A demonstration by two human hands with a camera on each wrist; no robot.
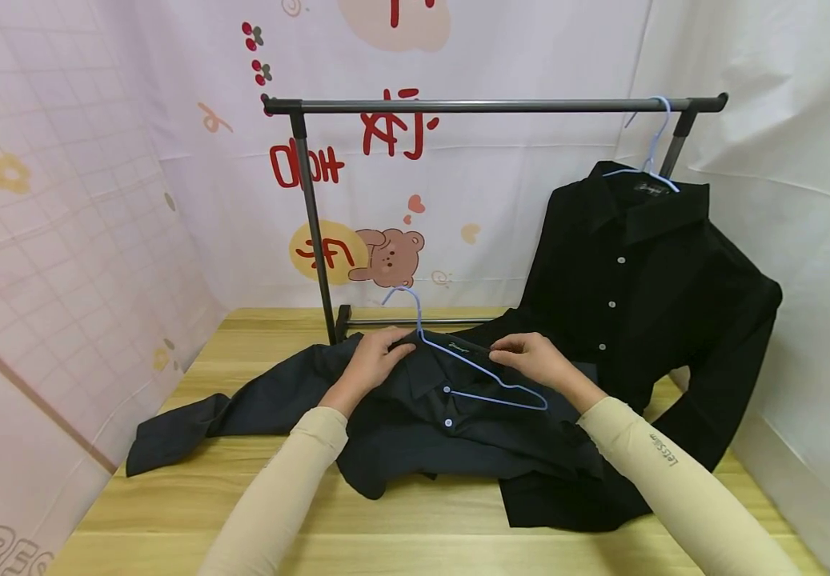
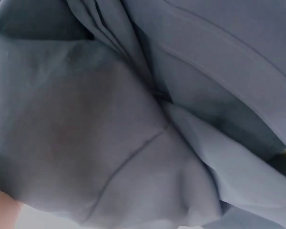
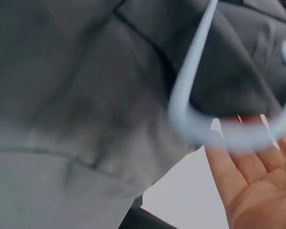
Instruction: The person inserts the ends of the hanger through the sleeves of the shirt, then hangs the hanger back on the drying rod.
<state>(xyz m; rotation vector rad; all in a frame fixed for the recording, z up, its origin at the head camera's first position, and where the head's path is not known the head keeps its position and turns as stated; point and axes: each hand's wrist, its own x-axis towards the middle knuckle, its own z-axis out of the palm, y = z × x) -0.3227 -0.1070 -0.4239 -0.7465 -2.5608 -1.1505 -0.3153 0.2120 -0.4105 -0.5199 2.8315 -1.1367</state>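
Observation:
A dark navy button-up shirt lies on the wooden table. One side of a light blue clothes hanger runs under the shirt's collar, while its other side lies bare across the front; the hook points up. My left hand grips the shirt by the collar, beside the hanger's neck. On the other side, my right hand pinches the neckline's edge just above the bare hanger arm. Close up, the right wrist view has the right hand behind the blurred hanger end. Fabric fills most of the left wrist view.
A black clothes rack stands at the back of the wooden table. At its right end, a black shirt hangs on another blue hanger, its lower part spreading onto the table. Printed cloth covers the walls.

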